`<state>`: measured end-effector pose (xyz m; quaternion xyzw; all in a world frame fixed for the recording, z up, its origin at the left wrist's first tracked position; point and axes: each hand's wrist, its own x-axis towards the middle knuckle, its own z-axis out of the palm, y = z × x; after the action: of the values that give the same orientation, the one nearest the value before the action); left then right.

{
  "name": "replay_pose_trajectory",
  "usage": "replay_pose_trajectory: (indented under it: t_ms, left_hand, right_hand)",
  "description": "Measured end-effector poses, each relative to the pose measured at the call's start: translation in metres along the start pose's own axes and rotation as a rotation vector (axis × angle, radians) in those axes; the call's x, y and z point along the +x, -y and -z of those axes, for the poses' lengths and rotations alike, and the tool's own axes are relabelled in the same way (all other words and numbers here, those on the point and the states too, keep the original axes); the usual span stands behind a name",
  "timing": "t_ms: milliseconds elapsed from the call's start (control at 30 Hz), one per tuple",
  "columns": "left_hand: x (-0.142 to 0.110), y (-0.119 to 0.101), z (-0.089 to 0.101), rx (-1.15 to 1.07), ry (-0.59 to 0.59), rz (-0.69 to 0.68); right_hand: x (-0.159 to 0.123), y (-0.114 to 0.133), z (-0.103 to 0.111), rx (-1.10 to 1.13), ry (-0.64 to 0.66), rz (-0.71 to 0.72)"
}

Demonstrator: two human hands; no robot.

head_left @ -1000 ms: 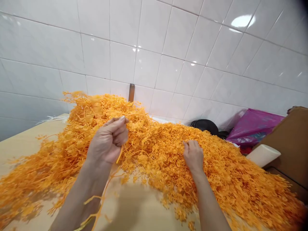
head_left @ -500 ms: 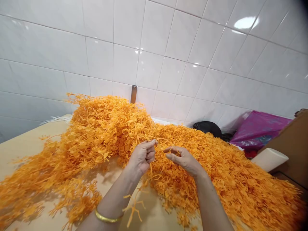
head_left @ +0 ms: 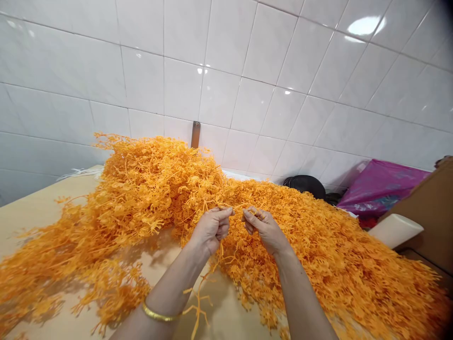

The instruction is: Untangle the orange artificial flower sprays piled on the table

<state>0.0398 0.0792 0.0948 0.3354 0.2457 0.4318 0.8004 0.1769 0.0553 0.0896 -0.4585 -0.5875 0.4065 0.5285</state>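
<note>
Orange branching plastic sprigs (head_left: 155,184) lie heaped across the table (head_left: 38,198), a tall pile at the left and a wide one at the right. Low over the middle, my left hand (head_left: 211,229) is closed in a pinch on an orange sprig; a thin branched length (head_left: 199,302) hangs below it past the wrist. My right hand (head_left: 264,226) faces it a short way to the right, thumb and fingers pinched on the thin orange strand between the two hands. A gold bangle (head_left: 159,315) circles my left forearm.
A white tiled wall (head_left: 226,104) rises behind the table. At the right back are a black round object (head_left: 306,185), a purple plastic bag (head_left: 382,186), a white cylinder (head_left: 396,230) and a brown cardboard box (head_left: 430,217). A brown strip (head_left: 195,134) stands against the wall.
My right hand has closed from loosely spread fingers into a pinch on the strand. The left hand keeps its hold, nearly still. The view has tilted slightly.
</note>
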Motion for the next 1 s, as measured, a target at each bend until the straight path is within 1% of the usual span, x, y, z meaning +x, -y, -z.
replay_pose_trajectory:
  t_ms: [33, 100, 167, 300, 333, 367, 400, 500, 633, 733, 833, 933, 1000]
  left_hand:
    - [-0.001, 0.001, -0.002, 0.021, -0.018, -0.012]
    - [-0.005, 0.000, -0.007, 0.057, -0.048, -0.028]
    - [-0.009, -0.005, -0.010, 0.055, -0.056, -0.060]
    - [-0.013, -0.021, -0.008, 0.028, -0.088, -0.253]
    - [-0.013, -0.023, -0.006, 0.038, -0.095, -0.268]
    - [-0.012, -0.023, -0.005, 0.049, -0.093, -0.256]
    - [-0.010, -0.021, -0.004, 0.061, -0.085, -0.227]
    - [-0.006, -0.010, -0.003, 0.091, -0.075, -0.160]
    - [-0.003, -0.001, -0.004, 0.126, -0.105, -0.149]
    - [-0.004, 0.000, -0.005, 0.200, -0.081, -0.134]
    - [-0.002, 0.004, -0.005, 0.282, -0.063, -0.108]
    - [0.001, 0.010, -0.004, 0.258, -0.121, -0.089]
    - [0.003, 0.012, -0.003, 0.223, -0.115, -0.070]
  right_hand:
    - [0.001, -0.001, 0.001, 0.014, -0.038, -0.008]
    - [0.002, -0.003, 0.006, 0.060, -0.163, -0.023]
    - [0.003, -0.007, 0.019, 0.108, -0.325, -0.018]
    - [0.003, -0.008, 0.052, 0.152, -0.595, 0.018]
    - [0.003, -0.006, 0.056, 0.141, -0.659, 0.002]
    - [0.003, -0.003, 0.058, 0.121, -0.687, -0.006]
    - [0.002, -0.001, 0.057, 0.090, -0.690, -0.013]
    - [0.003, 0.006, 0.044, -0.088, -0.623, 0.004]
    - [0.003, 0.010, 0.032, -0.376, -0.606, 0.087]
    - [0.000, 0.016, 0.027, -0.440, -0.558, 0.135]
    - [-0.005, 0.025, 0.019, -0.467, -0.452, 0.131]
    - [-0.008, 0.033, 0.011, -0.504, -0.371, 0.119]
    - [-0.008, 0.034, 0.009, -0.544, -0.387, 0.097]
